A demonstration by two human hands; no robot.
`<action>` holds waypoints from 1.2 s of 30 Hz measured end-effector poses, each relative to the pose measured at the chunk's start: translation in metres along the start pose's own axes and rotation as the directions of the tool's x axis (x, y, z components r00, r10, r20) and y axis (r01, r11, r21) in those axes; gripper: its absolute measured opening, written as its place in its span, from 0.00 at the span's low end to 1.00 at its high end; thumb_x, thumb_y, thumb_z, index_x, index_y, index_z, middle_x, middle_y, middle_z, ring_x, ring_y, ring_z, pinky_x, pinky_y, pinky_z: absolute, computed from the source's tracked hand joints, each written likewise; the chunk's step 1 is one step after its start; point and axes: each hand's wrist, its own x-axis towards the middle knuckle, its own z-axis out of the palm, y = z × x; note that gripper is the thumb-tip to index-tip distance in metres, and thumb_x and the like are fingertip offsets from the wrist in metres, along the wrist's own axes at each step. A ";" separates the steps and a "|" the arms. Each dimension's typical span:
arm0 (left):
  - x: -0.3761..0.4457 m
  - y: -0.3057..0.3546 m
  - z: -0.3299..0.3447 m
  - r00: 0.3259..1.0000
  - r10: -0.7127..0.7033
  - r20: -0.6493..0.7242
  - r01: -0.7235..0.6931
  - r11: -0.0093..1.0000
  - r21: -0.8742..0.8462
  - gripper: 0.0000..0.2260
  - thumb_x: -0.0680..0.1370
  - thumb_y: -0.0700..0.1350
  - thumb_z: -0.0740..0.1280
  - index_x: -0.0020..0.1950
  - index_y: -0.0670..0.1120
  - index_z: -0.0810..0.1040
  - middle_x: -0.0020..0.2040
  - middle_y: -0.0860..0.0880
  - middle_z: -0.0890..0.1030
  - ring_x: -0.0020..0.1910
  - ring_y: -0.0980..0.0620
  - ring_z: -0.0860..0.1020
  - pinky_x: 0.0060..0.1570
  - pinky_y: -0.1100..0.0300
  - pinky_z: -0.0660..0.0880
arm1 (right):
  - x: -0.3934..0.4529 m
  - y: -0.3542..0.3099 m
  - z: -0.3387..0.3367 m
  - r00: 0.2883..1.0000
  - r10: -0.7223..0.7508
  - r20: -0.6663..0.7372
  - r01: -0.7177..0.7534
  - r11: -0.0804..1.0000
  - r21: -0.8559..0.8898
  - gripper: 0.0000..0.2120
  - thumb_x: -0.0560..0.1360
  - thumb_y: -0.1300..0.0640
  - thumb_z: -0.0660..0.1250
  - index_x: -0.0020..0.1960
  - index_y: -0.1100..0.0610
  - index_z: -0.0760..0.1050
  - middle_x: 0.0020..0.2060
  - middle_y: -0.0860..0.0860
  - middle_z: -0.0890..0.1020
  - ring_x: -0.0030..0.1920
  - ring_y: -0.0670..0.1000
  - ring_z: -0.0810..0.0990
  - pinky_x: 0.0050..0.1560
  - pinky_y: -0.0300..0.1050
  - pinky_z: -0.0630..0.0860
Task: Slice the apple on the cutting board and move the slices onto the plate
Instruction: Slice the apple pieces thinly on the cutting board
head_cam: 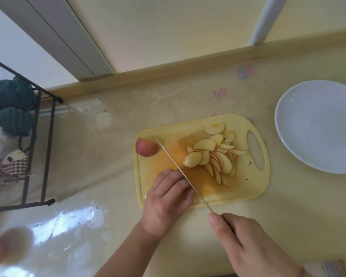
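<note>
Head view looks down on a pale yellow tabletop (288,196) under a glossy clear cover, which I judge slick enough to let things slide. On it lies the yellow plastic cutting board (254,188), near the white plate (316,126), which sits apart to the right with nothing on it. A dark wire rack (38,148) with green cloth stands at the left edge, against the wall.

The right hand (254,244) is curled round the handle of the knife (180,170), forefinger along the spine, the blade lying diagonally across the board. The left hand (166,200) has its fingers curled down on the board just beside the blade; whether they cover a piece of apple I cannot tell.

A fan of thin apple slices (218,156) lies on the right half of the board, overlapping. They look light, wet and brittle, so best scooped from beneath in a stack, or swept along with the flat of the blade. The red apple piece (146,147) rests uncut at the board's left edge; it seems firm, its skin rounded and likely to roll unless set on its cut face.
</note>
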 end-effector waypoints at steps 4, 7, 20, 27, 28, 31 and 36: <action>0.002 0.000 0.001 1.000 0.005 -0.017 -0.005 1.000 0.007 0.13 0.74 0.37 0.77 0.54 0.46 0.78 0.57 0.50 0.78 0.55 0.47 0.79 0.61 0.59 0.75 | 0.003 0.002 0.002 1.000 -0.005 0.008 0.005 1.000 -0.030 0.29 0.64 0.28 0.41 0.29 0.54 0.61 0.25 0.41 0.73 0.29 0.46 0.69 0.33 0.40 0.65; 0.003 0.000 0.001 1.000 0.009 -0.019 -0.009 1.000 0.003 0.14 0.73 0.37 0.77 0.54 0.45 0.78 0.58 0.50 0.78 0.56 0.47 0.79 0.60 0.58 0.76 | 0.004 0.004 0.002 1.000 -0.006 0.007 0.007 0.999 -0.046 0.30 0.65 0.28 0.40 0.30 0.54 0.61 0.25 0.42 0.73 0.29 0.46 0.68 0.33 0.40 0.65; 0.000 -0.002 0.004 1.000 -0.013 -0.026 0.014 0.999 0.040 0.08 0.70 0.34 0.80 0.47 0.38 0.84 0.52 0.44 0.83 0.53 0.45 0.80 0.55 0.53 0.79 | 0.015 -0.001 0.002 0.998 -0.056 0.012 0.056 0.998 0.004 0.30 0.68 0.29 0.43 0.31 0.56 0.63 0.24 0.51 0.67 0.26 0.47 0.65 0.31 0.41 0.64; 0.001 -0.002 0.003 0.999 -0.019 -0.046 0.019 1.000 0.000 0.07 0.72 0.36 0.78 0.48 0.39 0.83 0.54 0.46 0.82 0.54 0.46 0.80 0.56 0.54 0.78 | 0.025 -0.002 0.004 0.998 -0.060 0.015 0.060 0.998 -0.004 0.29 0.69 0.30 0.44 0.31 0.55 0.63 0.24 0.51 0.67 0.26 0.46 0.66 0.31 0.42 0.65; 0.000 -0.002 0.003 0.999 -0.022 -0.043 0.022 1.000 0.000 0.07 0.73 0.36 0.78 0.48 0.39 0.83 0.54 0.47 0.81 0.55 0.46 0.80 0.56 0.55 0.78 | 0.026 -0.001 0.005 0.998 -0.058 0.017 0.058 0.998 -0.010 0.29 0.69 0.30 0.43 0.31 0.55 0.64 0.24 0.51 0.68 0.26 0.46 0.66 0.32 0.42 0.65; -0.001 -0.003 0.003 0.999 -0.028 -0.040 0.028 1.000 0.005 0.07 0.73 0.36 0.78 0.49 0.40 0.83 0.53 0.46 0.82 0.54 0.46 0.80 0.56 0.55 0.78 | 0.023 0.004 0.006 0.999 -0.037 0.033 0.037 0.999 -0.007 0.30 0.69 0.29 0.43 0.32 0.56 0.64 0.25 0.52 0.68 0.27 0.46 0.66 0.33 0.44 0.66; 0.000 -0.004 0.004 0.998 -0.053 -0.028 0.054 0.998 0.012 0.08 0.72 0.36 0.80 0.47 0.39 0.84 0.51 0.45 0.83 0.53 0.46 0.81 0.58 0.56 0.78 | 0.032 0.005 0.004 0.997 -0.025 0.071 0.023 0.999 0.023 0.27 0.71 0.32 0.45 0.30 0.52 0.64 0.22 0.48 0.68 0.25 0.45 0.66 0.31 0.42 0.66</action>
